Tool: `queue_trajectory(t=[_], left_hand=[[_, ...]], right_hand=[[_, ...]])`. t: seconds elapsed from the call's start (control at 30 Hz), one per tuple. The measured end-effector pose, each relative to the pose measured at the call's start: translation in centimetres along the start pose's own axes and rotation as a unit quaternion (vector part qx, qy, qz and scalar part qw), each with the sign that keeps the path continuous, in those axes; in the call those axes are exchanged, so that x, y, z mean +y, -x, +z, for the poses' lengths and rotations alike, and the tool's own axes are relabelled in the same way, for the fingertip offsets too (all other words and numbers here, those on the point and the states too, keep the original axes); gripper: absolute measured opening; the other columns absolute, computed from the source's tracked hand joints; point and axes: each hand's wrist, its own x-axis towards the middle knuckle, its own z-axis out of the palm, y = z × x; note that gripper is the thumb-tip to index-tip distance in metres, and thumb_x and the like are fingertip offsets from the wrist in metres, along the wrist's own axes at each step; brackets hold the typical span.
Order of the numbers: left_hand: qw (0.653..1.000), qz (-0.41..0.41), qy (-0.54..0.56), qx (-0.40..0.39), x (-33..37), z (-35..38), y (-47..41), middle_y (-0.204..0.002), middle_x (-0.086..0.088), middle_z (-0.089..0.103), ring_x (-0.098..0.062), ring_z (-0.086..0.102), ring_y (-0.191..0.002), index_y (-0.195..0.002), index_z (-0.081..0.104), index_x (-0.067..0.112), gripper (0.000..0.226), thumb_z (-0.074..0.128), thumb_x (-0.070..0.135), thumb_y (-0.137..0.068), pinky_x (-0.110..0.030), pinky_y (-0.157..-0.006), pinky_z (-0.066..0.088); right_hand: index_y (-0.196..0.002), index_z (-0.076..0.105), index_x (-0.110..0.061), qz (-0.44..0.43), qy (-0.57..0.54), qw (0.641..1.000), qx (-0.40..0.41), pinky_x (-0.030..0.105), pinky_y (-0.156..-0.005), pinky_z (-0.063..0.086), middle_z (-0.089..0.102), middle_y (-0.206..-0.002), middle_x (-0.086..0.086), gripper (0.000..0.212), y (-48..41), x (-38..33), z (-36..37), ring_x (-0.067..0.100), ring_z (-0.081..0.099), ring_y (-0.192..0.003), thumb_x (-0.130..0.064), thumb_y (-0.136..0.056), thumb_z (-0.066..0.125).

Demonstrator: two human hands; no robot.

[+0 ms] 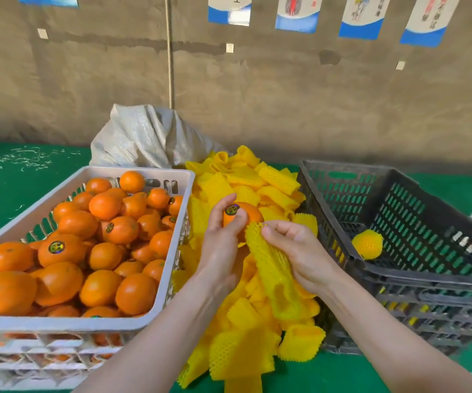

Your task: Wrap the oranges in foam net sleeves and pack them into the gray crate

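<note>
- The left hand [223, 245] grips one orange [250, 214] above the middle of the green table [16, 180], with fingers and thumb curled round it. The round sticker on the fruit faces up toward the camera.
- The right hand [300, 251] pinches a yellow foam net sleeve [271, 268] near its upper end, fingers curled.
- The sleeve's long axis runs from the orange down toward the viewer, leaning slightly right. Its upper end touches the orange.
- The orange's lower half is hidden behind the left hand and the sleeve. The sleeve's lower end blurs into the pile of loose sleeves [257, 177] beneath.
- The gray crate [399, 276] stands to the right, with one wrapped orange [368, 243] in it against the near wall.
- A pale crate [59, 323] on the left is heaped with bare oranges [101, 245]. Its left side is cut off.
- A woven sack [144, 137] slumps behind the pile.
- The wall posters [362, 18] are cut off at the top and their print is unreadable.
</note>
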Motion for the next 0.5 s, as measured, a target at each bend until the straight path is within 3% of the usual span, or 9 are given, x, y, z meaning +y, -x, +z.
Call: queue_trajectory(t=[0.07, 0.13, 0.2, 0.23, 0.3, 0.37, 0.4, 0.43, 0.5], left_hand=[[0.994, 0.065, -0.077, 0.032, -0.9, 0.4, 0.5, -0.096, 0.014, 0.062, 0.014, 0.061, -0.071, -0.12, 0.057, 0.028, 0.028, 0.058, 0.02, -0.093, -0.009, -0.06, 0.049], [0.989, 0.11, -0.088, 0.05, -1.5, 1.0, 1.0, -0.1, 0.016, 0.055, 0.021, 0.055, -0.07, -0.121, 0.055, 0.024, 0.029, 0.059, 0.021, -0.092, -0.003, -0.059, 0.044], [0.987, 0.126, -0.079, 0.059, -1.9, 1.3, 1.1, -0.099, 0.015, 0.054, 0.021, 0.054, -0.069, -0.119, 0.054, 0.023, 0.026, 0.057, 0.021, -0.094, -0.003, -0.059, 0.043], [0.988, 0.119, -0.077, 0.06, -1.8, 1.4, 1.1, -0.1, 0.015, 0.054, 0.022, 0.053, -0.071, -0.117, 0.054, 0.026, 0.022, 0.055, 0.024, -0.095, -0.002, -0.06, 0.042], [0.995, 0.075, -0.039, 0.048, -1.4, 1.4, 1.3, -0.109, 0.01, 0.056, 0.017, 0.056, -0.087, -0.113, 0.053, 0.034, 0.016, 0.047, 0.033, -0.098, -0.006, -0.072, 0.046], [0.998, -0.002, 0.062, 0.002, -1.3, 1.1, 1.3, -0.123, -0.003, 0.059, -0.01, 0.06, -0.111, -0.122, 0.053, 0.031, 0.027, 0.043, 0.039, -0.098, -0.032, -0.095, 0.05], [0.995, -0.021, 0.099, -0.016, -1.3, 0.9, 1.4, -0.126, -0.007, 0.06, -0.021, 0.06, -0.114, -0.126, 0.051, 0.03, 0.032, 0.046, 0.038, -0.096, -0.042, -0.099, 0.048], [0.993, -0.023, 0.113, -0.035, -1.3, 0.7, 1.7, -0.126, -0.008, 0.061, -0.024, 0.06, -0.114, -0.128, 0.05, 0.03, 0.037, 0.051, 0.034, -0.091, -0.043, -0.098, 0.048], [0.994, 0.006, 0.084, -0.069, -1.9, 0.2, 2.0, -0.128, -0.005, 0.06, -0.022, 0.061, -0.111, -0.128, 0.048, 0.036, 0.047, 0.057, 0.026, -0.083, -0.035, -0.089, 0.051]], right_hand=[[-0.086, 0.067, -0.012, -0.068, 0.146, 0.985, 0.055, 0.024, -0.082, 0.043, 0.062, -0.086, 0.0, 0.004, 0.2, 0.8, 0.0, 0.012, 0.058, -0.086, -0.011, -0.082, 0.066], [-0.08, 0.069, -0.018, -0.185, 0.365, 0.901, 0.143, 0.022, -0.088, 0.036, 0.052, -0.09, -0.002, 0.005, 0.4, 1.7, 0.2, 0.013, 0.049, -0.095, -0.014, -0.082, 0.07], [-0.084, 0.07, -0.014, -0.286, 0.449, 0.828, 0.176, 0.027, -0.085, 0.035, 0.05, -0.089, -0.005, 0.01, 0.8, 2.3, 0.6, 0.011, 0.047, -0.093, -0.023, -0.083, 0.067], [-0.086, 0.068, -0.013, -0.311, 0.456, 0.817, 0.167, 0.028, -0.082, 0.035, 0.052, -0.088, -0.009, 0.016, 1.0, 2.5, 0.6, 0.004, 0.047, -0.091, -0.028, -0.085, 0.062], [-0.088, 0.06, -0.019, -0.304, 0.409, 0.849, 0.142, 0.024, -0.077, 0.035, 0.052, -0.084, -0.02, 0.017, 1.0, 2.5, 0.6, -0.01, 0.047, -0.085, -0.033, -0.09, 0.051], [-0.087, 0.051, -0.025, -0.269, 0.322, 0.9, 0.117, 0.02, -0.067, 0.037, 0.051, -0.076, -0.017, 0.014, 0.9, 2.2, 0.4, -0.006, 0.05, -0.073, -0.036, -0.095, 0.046], [-0.086, 0.051, -0.026, -0.252, 0.278, 0.92, 0.113, 0.018, -0.063, 0.037, 0.051, -0.075, -0.014, 0.016, 0.8, 2.0, 0.3, -0.003, 0.049, -0.067, -0.038, -0.095, 0.045], [-0.086, 0.051, -0.025, -0.231, 0.243, 0.935, 0.119, 0.017, -0.061, 0.039, 0.051, -0.075, -0.01, 0.016, 0.7, 1.7, 0.3, -0.002, 0.049, -0.066, -0.036, -0.096, 0.047], [-0.085, 0.051, -0.019, -0.197, 0.152, 0.959, 0.135, 0.017, -0.058, 0.045, 0.054, -0.076, -0.002, 0.013, 0.3, 1.2, 0.4, -0.002, 0.054, -0.062, -0.02, -0.097, 0.046]])
